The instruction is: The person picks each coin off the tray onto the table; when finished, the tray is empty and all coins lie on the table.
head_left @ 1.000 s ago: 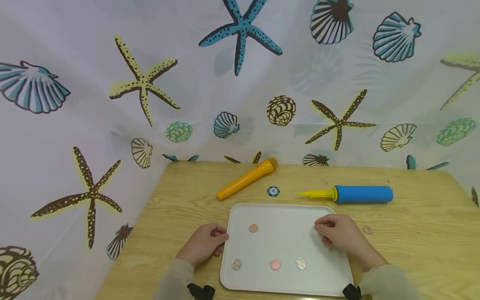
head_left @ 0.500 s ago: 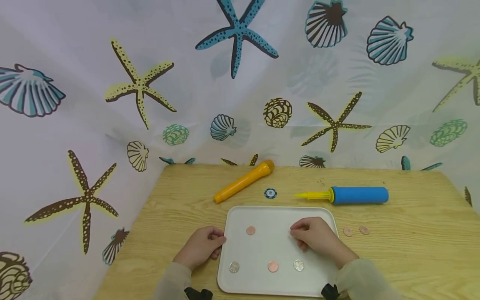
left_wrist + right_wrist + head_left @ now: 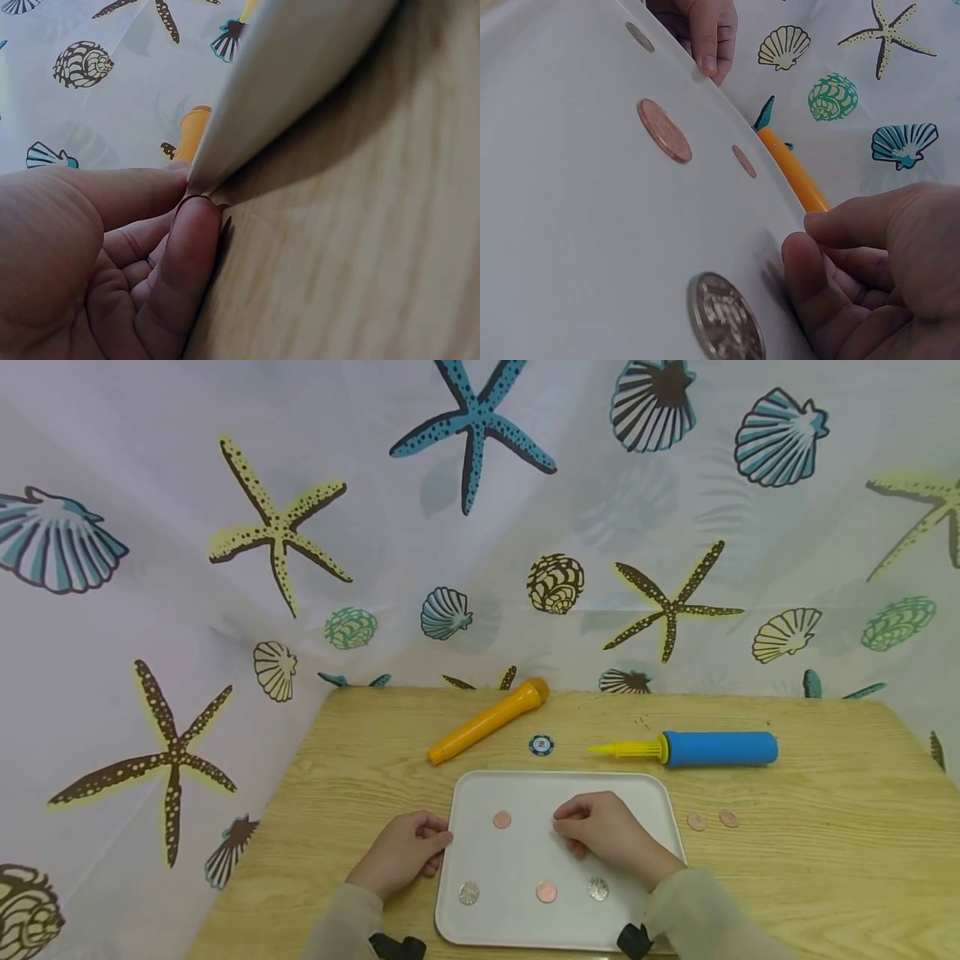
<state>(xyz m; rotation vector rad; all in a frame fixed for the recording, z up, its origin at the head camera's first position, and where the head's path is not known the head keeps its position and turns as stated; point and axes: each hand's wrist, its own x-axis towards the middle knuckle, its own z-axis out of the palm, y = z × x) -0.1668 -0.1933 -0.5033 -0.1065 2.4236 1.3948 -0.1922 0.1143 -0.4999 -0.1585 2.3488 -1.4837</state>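
Observation:
A white rectangular tray [image 3: 510, 852] lies on the wooden table. My left hand [image 3: 405, 853] pinches its left rim between thumb and fingers, clearly seen in the left wrist view. Over the tray's middle right, my right hand [image 3: 611, 831] is held with thumb and forefinger tips together. Any small thing between those tips is hidden. On the tray lie two copper coins, one near the back left [image 3: 502, 819] and one near the front [image 3: 546, 892]. Two silver coins, a left one [image 3: 468, 893] and a right one [image 3: 597, 889], lie near the front rim.
Two copper coins [image 3: 697, 821] lie on the table right of the tray. Behind it are an orange microphone-shaped tube [image 3: 489, 722], a blue poker chip [image 3: 542, 745] and a blue hand pump with yellow nozzle [image 3: 720, 749]. A sea-patterned cloth [image 3: 390, 543] hangs behind the table.
My right hand has moved left from the tray's right rim to over its middle, uncovering a second copper coin on the table. The left hand keeps its place at the rim.

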